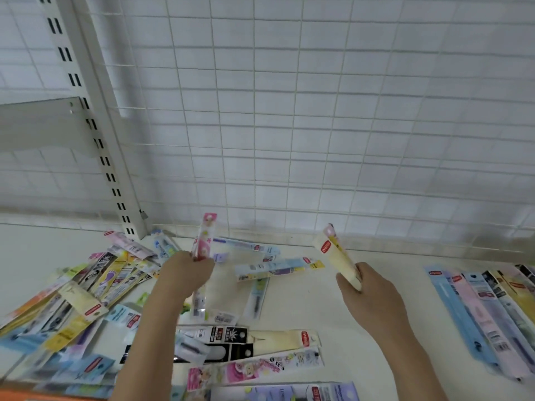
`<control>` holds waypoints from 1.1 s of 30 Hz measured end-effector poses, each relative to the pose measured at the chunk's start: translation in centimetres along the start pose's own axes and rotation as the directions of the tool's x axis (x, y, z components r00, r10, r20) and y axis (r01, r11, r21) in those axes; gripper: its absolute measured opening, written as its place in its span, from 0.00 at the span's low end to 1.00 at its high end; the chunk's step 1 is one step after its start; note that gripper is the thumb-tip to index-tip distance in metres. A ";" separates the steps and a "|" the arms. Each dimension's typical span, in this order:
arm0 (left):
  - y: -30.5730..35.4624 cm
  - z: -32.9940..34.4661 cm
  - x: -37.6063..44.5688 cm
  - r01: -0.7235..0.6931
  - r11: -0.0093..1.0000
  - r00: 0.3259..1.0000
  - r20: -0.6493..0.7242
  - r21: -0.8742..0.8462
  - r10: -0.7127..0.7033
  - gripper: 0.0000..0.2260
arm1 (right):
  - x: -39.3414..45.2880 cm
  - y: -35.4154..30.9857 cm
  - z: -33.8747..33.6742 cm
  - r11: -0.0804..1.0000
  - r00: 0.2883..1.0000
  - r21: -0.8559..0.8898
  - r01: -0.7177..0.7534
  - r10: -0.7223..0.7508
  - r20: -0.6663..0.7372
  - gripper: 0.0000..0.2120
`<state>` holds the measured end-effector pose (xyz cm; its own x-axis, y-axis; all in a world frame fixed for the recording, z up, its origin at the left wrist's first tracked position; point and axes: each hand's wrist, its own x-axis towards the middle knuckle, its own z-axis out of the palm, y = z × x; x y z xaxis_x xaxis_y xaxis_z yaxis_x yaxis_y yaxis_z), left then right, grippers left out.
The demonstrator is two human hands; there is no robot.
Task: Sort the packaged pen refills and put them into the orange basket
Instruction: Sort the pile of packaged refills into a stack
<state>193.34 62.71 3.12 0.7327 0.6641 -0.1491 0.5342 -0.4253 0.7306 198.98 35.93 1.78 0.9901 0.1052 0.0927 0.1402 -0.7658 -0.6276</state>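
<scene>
Two hands up at once here. Our left hand (pixel 185 273) has its fingers curled round a long pink plastic refill packet (pixel 204 241), standing it nearly upright above the white shelf top (pixel 312 302). Our right hand (pixel 367 293) grips a cream-yellow refill packet with a red label (pixel 337 256), tilted up and leftward. We've got a messy heap of mixed flat refill packets (pixel 86 287) along the shelf's left side and near edge, and a neat row of sorted packets (pixel 489 311) lying side by side at the right edge. Just a sliver of the orange basket's rim (pixel 37 396) shows at the bottom left corner. White wire grid panel (pixel 318 111) runs behind.
</scene>
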 end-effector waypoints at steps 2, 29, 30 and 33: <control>-0.2 -1.2 -0.1 0.004 0.999 0.999 -0.044 -0.050 -0.006 0.11 | 0.3 -0.2 0.7 1.000 1.000 -0.016 -0.001 0.001 0.003 0.15; 5.7 9.3 1.1 -0.422 0.745 0.901 0.329 0.517 0.282 0.27 | 0.2 3.1 -1.4 0.990 0.989 0.056 -0.131 0.134 -0.057 0.10; 5.6 9.6 1.1 -0.418 0.745 0.902 0.333 0.519 0.274 0.24 | 0.2 3.1 -1.4 0.989 0.989 0.058 -0.138 0.142 -0.053 0.10; 5.8 9.9 1.3 -0.452 0.688 0.891 0.328 0.568 0.315 0.13 | 0.3 3.0 -1.4 0.989 0.989 0.057 -0.139 0.141 -0.041 0.09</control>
<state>201.54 55.00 0.53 0.9591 0.2558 -0.1214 0.2755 -0.9420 0.1918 199.71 32.77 0.96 0.9990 -0.0297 0.0345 0.0015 -0.7358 -0.6772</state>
